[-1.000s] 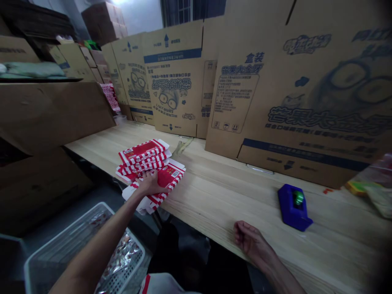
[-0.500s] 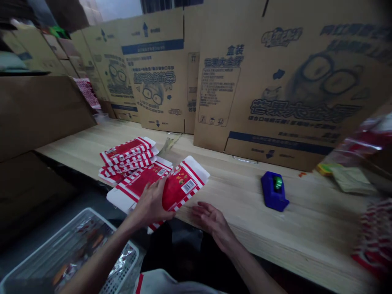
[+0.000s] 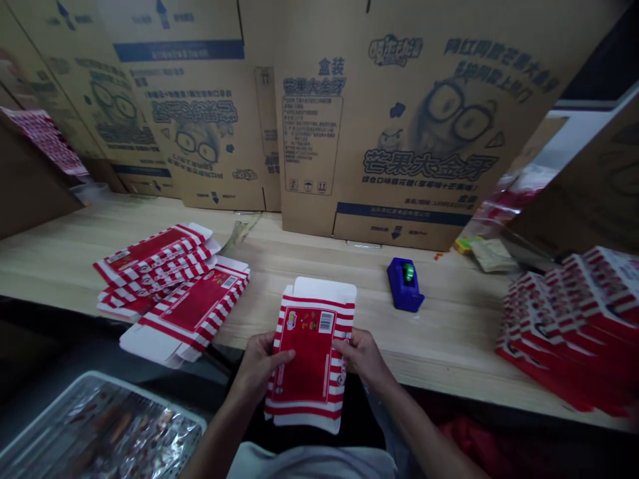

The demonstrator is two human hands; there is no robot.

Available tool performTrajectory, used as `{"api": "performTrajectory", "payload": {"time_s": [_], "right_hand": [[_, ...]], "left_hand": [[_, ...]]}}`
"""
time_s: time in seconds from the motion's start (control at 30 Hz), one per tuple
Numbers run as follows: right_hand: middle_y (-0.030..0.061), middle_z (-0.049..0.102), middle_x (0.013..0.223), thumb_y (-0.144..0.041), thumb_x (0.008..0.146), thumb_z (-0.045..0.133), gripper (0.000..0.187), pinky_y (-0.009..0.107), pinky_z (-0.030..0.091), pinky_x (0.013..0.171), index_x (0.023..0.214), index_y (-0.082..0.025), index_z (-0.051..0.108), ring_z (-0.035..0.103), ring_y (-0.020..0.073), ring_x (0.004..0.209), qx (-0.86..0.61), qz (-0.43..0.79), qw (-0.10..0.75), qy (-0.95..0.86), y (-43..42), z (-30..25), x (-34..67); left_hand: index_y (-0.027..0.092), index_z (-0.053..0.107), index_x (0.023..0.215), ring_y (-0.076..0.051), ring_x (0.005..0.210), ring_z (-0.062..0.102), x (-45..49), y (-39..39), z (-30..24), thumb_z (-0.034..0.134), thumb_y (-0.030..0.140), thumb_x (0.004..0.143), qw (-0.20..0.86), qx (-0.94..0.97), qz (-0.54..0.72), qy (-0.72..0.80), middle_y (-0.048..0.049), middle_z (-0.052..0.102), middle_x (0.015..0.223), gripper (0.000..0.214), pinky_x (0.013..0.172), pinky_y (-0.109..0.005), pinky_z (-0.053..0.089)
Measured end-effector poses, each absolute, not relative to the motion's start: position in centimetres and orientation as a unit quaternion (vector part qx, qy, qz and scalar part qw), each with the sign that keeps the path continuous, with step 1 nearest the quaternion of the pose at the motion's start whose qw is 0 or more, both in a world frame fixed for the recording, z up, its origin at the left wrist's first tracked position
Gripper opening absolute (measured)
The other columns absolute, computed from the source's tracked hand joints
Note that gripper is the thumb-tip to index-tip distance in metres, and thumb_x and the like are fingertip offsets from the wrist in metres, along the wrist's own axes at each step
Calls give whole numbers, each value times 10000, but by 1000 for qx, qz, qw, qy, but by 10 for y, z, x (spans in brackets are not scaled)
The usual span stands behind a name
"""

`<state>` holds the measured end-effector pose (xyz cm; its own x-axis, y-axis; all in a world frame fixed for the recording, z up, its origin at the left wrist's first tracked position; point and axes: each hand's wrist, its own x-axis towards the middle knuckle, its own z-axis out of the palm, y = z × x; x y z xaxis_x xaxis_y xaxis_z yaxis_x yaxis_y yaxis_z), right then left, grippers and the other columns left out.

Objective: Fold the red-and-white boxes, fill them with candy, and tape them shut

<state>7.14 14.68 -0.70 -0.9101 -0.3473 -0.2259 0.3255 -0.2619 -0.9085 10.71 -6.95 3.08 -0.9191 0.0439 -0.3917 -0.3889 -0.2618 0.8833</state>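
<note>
Head view: striped red carton blank (image 3: 312, 352) gripped between left hand (image 3: 259, 364) and right hand (image 3: 360, 352), fingers together, clamped on both side edges to keep it flat.

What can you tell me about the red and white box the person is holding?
The red and white box is a flattened carton that looks like thin card. Its red front panel has small pictures and a barcode, with red-and-white stripes along both sides and plain white flaps at the ends. It stands nearly upright, held by its edges between the left hand and right hand.
</note>
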Motion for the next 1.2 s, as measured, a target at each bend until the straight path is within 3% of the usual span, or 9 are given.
{"api": "performTrajectory", "payload": {"time_s": [0.17,0.3,0.4,0.5,0.67,0.9,1.03,1.1,1.2], "right_hand": [[50,732,750,-417,680,774,298,303,527,611,808,-156,710,670,197,646,-6,-797,214,565,159,-17,69],[59,738,798,-359,730,747,252,304,524,684,873,-153,721,682,196,697,-40,-800,276,531,166,-20,78],[82,738,902,-329,776,711,273,337,523,772,986,-156,700,690,213,793,-66,-792,310,523,169,-23,88],[61,697,1096,-300,766,731,440,366,504,881,1181,-249,594,667,214,959,-51,-801,228,551,171,-25,91],[65,667,1148,-364,767,717,515,360,538,810,1251,-277,561,665,209,909,-22,-753,98,650,180,-25,73],[69,692,919,-417,833,616,247,324,511,782,795,-215,753,628,214,896,-116,-660,22,742,181,-27,54],[14,630,803,-404,724,731,273,271,495,655,921,-220,692,598,149,707,-64,-708,73,700,181,-28,48],[-20,606,762,-391,674,771,432,255,483,629,1054,-231,643,577,124,643,-43,-731,138,667,183,-27,45],[-5,635,762,-389,680,764,364,266,481,672,969,-190,671,600,141,691,-64,-716,209,663,185,-25,40]], "left_hand": [[114,708,872,-240,691,686,108,-56,26,780,353,651,120,-120,764,622,-69,740,769,333,662,-352,552],[160,629,1161,-230,901,682,100,-54,34,689,352,776,61,-70,781,618,-97,724,1039,434,792,-331,547],[173,535,1292,-229,899,686,95,-53,32,690,340,776,27,-84,805,586,-105,722,1052,565,775,-331,558],[166,515,1316,-227,914,684,97,-54,23,713,316,755,24,-91,802,590,-107,718,1066,613,808,-334,555],[159,570,1246,-220,843,689,98,-59,12,732,309,733,75,-78,797,594,-102,718,1046,559,753,-330,559],[121,725,827,-188,778,653,84,-62,3,731,373,709,65,-94,759,642,-77,729,853,278,682,-266,519],[120,662,672,-134,620,603,71,-64,-4,776,350,606,90,-134,758,632,-30,675,682,266,585,-231,479],[138,634,737,-120,545,576,64,-66,-6,781,298,568,125,-142,757,625,14,628,619,275,520,-220,454],[157,631,871,-122,529,572,55,-70,-6,772,241,537,169,-120,746,633,38,601,617,372,497,-219,450]]}}
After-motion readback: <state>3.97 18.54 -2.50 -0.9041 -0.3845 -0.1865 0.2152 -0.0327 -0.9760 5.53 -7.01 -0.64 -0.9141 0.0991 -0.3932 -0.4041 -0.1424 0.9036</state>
